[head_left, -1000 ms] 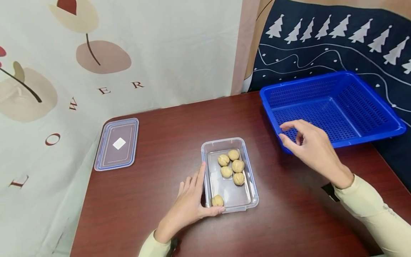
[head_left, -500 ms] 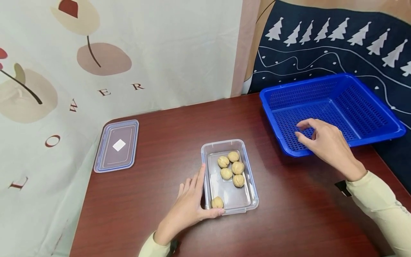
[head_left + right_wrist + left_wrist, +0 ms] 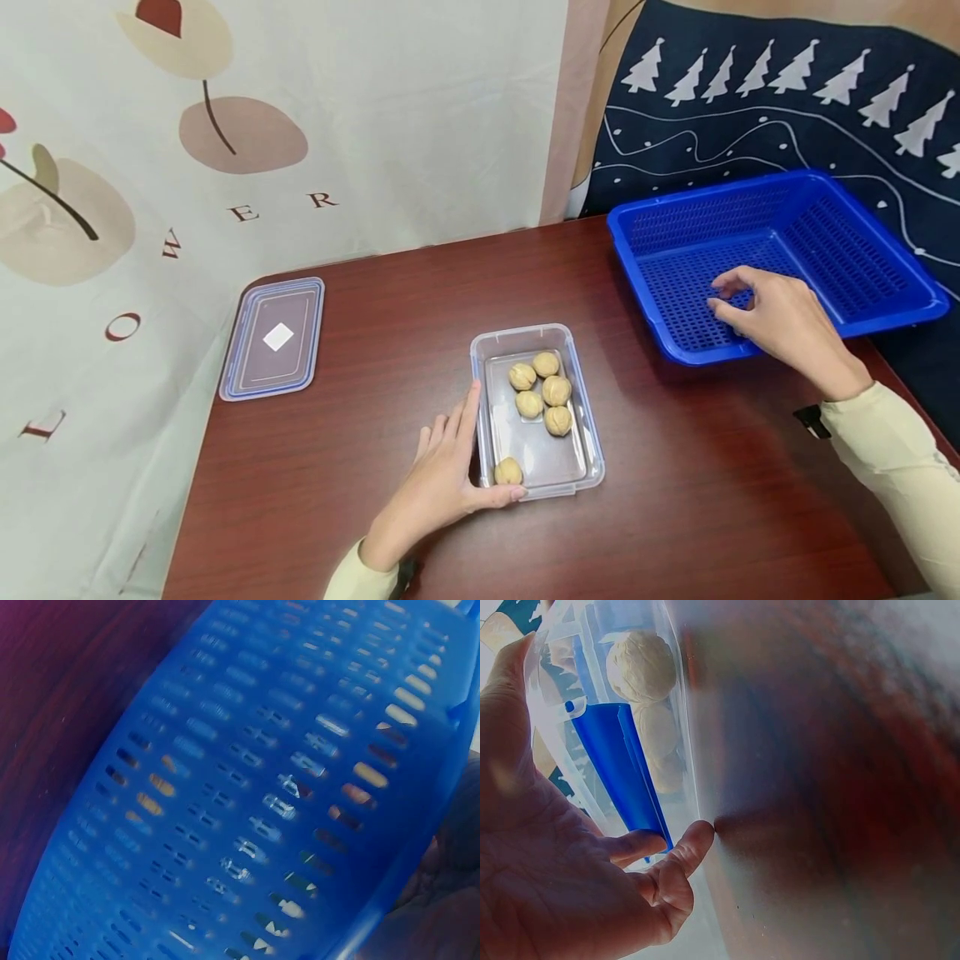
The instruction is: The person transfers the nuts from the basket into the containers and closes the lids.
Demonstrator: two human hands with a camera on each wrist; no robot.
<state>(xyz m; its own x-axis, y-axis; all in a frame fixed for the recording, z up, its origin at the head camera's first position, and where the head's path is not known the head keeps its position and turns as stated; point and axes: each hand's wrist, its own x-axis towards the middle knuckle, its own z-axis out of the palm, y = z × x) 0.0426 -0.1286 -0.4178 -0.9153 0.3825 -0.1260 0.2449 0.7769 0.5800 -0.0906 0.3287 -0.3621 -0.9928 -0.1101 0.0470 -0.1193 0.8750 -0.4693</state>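
Observation:
A clear plastic food container point(image 3: 536, 454) with a bluish rim stands on the table, several walnuts point(image 3: 557, 390) lying inside. One walnut point(image 3: 508, 472) sits apart in its near left corner. My left hand point(image 3: 438, 479) rests against that corner, thumb along the near rim and straight fingers along the left side. In the left wrist view, fingertips point(image 3: 697, 838) touch the container's wall. Over the near side of the blue basket point(image 3: 660, 321), my right hand point(image 3: 783, 321) hovers with curved fingers, thumb and index apart. Nothing shows between them. The basket's near wall hides part of its floor.
A clear lid point(image 3: 258, 358) with blue edging and a white square label lies at the table's left. A pale printed curtain point(image 3: 427, 117) hangs behind. Dark tree-patterned cloth point(image 3: 697, 137) hangs behind the basket.
My right hand has moved rightward from the basket's left rim to over its near side, and its thumb and index have drawn slightly closer. The left hand and container have stayed put.

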